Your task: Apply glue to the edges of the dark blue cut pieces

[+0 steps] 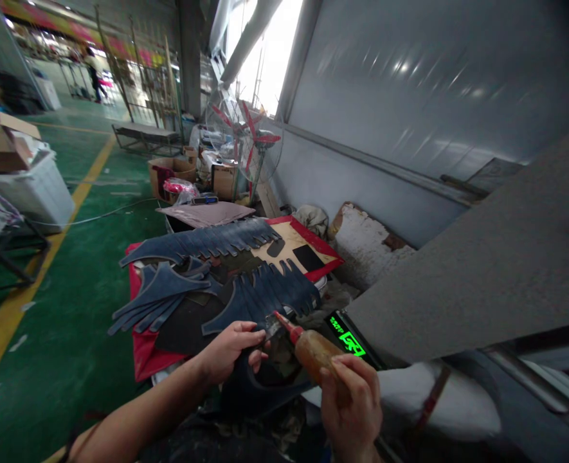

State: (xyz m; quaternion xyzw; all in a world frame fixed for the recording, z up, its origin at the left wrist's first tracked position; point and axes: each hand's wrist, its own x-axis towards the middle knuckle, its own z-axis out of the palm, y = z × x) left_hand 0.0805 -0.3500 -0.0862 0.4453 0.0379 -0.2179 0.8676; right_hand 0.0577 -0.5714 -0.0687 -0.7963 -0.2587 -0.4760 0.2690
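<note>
My right hand [352, 400] is wrapped round an amber squeeze bottle [313, 354] with a red nozzle, tilted so that its tip points up and left, close to my left fingers. My left hand [236, 350] is closed in a pinch at the edge of a curved dark blue cut piece [252, 393], which hangs low in front of me. Just beyond my hands, more dark blue pieces lie overlapped in a fanned row [260, 289]. Behind it runs a longer row [202, 241], and a looser pile [161, 292] lies to the left.
The pieces lie on a red-edged surface [139, 354] with a small black square [308, 258]. A green-lit exit sign [349, 337] stands near the bottle, beside a slanted grey beam [496, 257]. Farther back are a red-bladed fan [250, 135] and cardboard boxes [224, 182].
</note>
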